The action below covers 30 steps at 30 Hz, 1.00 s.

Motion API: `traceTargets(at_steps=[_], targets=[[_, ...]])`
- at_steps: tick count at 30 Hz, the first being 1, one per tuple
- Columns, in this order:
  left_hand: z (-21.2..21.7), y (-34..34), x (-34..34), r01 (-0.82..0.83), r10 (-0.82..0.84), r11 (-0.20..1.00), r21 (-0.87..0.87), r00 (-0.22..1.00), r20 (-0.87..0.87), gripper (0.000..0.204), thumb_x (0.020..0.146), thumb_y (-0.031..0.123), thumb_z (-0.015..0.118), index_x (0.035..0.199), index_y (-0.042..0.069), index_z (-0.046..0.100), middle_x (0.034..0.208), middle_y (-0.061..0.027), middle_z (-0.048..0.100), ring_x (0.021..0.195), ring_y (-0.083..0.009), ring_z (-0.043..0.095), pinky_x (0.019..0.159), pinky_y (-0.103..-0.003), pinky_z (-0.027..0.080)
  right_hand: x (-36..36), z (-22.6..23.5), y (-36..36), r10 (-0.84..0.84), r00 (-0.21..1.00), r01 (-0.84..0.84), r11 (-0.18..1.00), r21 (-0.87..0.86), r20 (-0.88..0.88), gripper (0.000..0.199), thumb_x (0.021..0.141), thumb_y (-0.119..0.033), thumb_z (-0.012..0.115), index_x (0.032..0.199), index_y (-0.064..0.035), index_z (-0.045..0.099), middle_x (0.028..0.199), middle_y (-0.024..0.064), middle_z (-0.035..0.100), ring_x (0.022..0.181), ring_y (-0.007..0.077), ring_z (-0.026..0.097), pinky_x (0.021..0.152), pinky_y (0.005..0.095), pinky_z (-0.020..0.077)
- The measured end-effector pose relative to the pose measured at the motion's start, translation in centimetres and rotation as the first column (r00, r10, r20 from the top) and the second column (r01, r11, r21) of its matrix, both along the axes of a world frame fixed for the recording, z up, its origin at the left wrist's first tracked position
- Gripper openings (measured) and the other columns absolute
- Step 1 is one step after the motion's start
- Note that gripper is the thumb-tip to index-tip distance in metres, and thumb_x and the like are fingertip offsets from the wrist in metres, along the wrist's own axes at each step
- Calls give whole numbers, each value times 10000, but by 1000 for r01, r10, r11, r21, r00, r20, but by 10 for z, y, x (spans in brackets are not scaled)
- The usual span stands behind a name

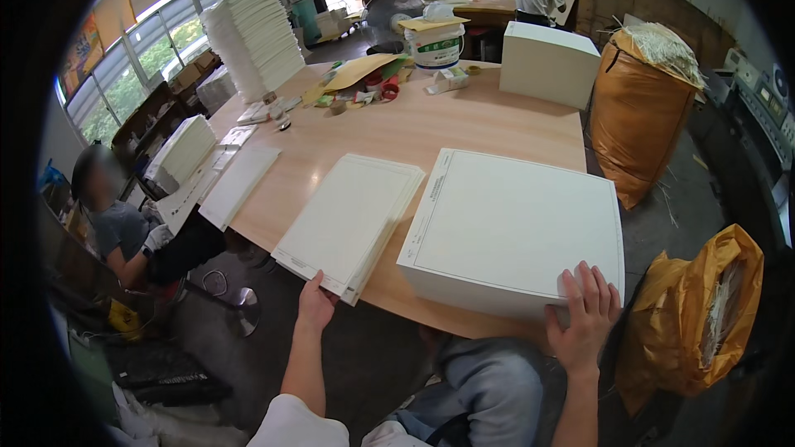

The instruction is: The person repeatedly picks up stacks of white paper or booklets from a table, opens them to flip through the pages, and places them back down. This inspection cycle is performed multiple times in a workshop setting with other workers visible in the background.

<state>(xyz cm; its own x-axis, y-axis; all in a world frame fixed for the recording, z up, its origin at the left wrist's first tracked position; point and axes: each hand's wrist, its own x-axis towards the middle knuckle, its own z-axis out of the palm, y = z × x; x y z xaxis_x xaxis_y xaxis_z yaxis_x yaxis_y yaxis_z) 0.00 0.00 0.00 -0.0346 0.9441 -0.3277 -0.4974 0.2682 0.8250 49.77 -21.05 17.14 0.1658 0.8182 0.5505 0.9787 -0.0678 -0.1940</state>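
My left hand [316, 303] is closed at the near edge of a low stack of white printed sheets [352, 211], one digit on top and the other fingers mostly hidden. To the right stands a much taller block of white sheets [517, 228], its top sheet bearing a thin printed border. My right hand [586, 308] rests with spread fingers on the near right corner of that block. Both piles lie on a light wooden table [319, 136], close to its front edge.
At left, a seated person [124, 232] wears a glove beside more paper piles. A tall paper stack [252, 37], a white bucket [435, 43] and a white block [548, 62] stand toward the back. Orange sacks [638, 116] of paper strips flank the right. Two people are farther off.
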Motion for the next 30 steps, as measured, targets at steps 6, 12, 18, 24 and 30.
traceTargets(at_steps=[6,12,18,24,30], targets=[[68,-24,-28,-72,-17,996,-51,408,-913,412,1097,388,625,1127,-21,671,932,-125,746,777,-285,710,715,-416,566,27,10,-28,3,969,85,935,345,-247,271,1009,-145,665,1250,-21,655,1408,163,646,1325,302,609,1077,446,502],[214,-40,173,413,67,732,542,747,-661,128,1069,91,631,1008,-18,659,826,-5,629,765,-73,583,701,-251,490,64,-16,-31,-3,461,311,937,159,-887,245,1086,-227,666,930,-42,629,831,-13,590,790,84,541,710,274,465],[259,-28,342,807,75,-26,590,590,-804,125,925,21,761,1048,45,749,907,-133,734,875,-307,708,968,-417,573,66,10,-37,-183,587,295,955,-2,-788,441,1029,-334,750,805,-2,566,698,35,530,701,112,488,639,316,438],[227,-26,364,880,-300,106,463,472,-829,159,932,15,736,1087,40,762,1034,-127,744,939,-291,735,1054,-439,568,77,66,-36,-267,790,147,956,-253,-552,501,1071,-393,675,794,17,590,706,134,618,636,270,612,613,421,474],[224,-26,359,871,-311,54,488,479,-821,191,935,42,758,1125,29,768,1251,-120,740,1156,-284,701,1030,-381,546,31,68,22,-234,919,293,944,153,-317,469,1053,-373,719,798,-45,502,632,99,532,547,178,586,534,413,483]])
